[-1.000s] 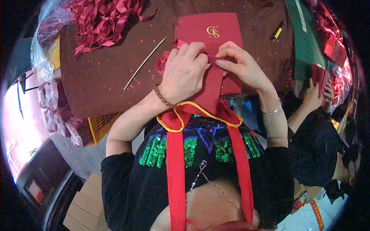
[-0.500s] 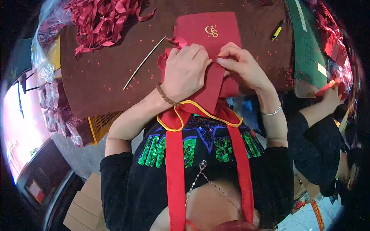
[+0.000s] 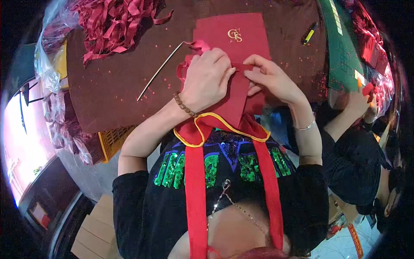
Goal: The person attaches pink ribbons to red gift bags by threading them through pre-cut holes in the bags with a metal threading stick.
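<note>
A black short-sleeved top (image 3: 142,207) carries green sequinned lettering (image 3: 172,168) below a red fabric bib edged in yellow piping (image 3: 202,127). Two broad red straps (image 3: 196,194) run down from the bib, with a thin silver chain (image 3: 224,194) between them. Above the bib, a brown bead bracelet (image 3: 184,105) sits by the left hand (image 3: 207,80) and a slim silver bangle (image 3: 305,126) by the right hand (image 3: 271,80).

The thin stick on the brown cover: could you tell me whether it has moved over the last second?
No. The thin stick keeps its gap to the red pouch and yellow pen.
</note>
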A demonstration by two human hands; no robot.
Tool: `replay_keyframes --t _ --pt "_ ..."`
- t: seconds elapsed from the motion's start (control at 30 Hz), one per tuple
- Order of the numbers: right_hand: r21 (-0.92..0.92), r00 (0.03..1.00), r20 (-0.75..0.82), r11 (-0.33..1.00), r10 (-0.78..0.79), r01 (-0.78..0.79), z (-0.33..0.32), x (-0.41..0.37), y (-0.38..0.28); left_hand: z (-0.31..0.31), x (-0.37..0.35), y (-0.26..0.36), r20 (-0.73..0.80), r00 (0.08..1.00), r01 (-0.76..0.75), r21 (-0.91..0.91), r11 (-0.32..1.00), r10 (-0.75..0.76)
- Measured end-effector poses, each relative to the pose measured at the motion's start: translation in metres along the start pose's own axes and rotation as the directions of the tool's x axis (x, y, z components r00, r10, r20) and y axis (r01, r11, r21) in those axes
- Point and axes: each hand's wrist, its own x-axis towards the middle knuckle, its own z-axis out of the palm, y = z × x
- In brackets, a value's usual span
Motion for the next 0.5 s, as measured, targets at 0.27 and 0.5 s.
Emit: replay_keyframes --t 0.27,0.5 --pt "-0.243 0.997 -0.025 0.968 -0.074 0.066 0.006 0.001 0.000 -0.006 0.001 0.011 -0.005 1.000 -0.023 0.191 0.981 0.024" --pt "-0.150 0.993 0.000 0.982 -0.115 0.114 0.006 0.005 -0.001 -0.007 0.002 0.011 -0.009 1.000 -0.008 0.216 0.976 0.010"
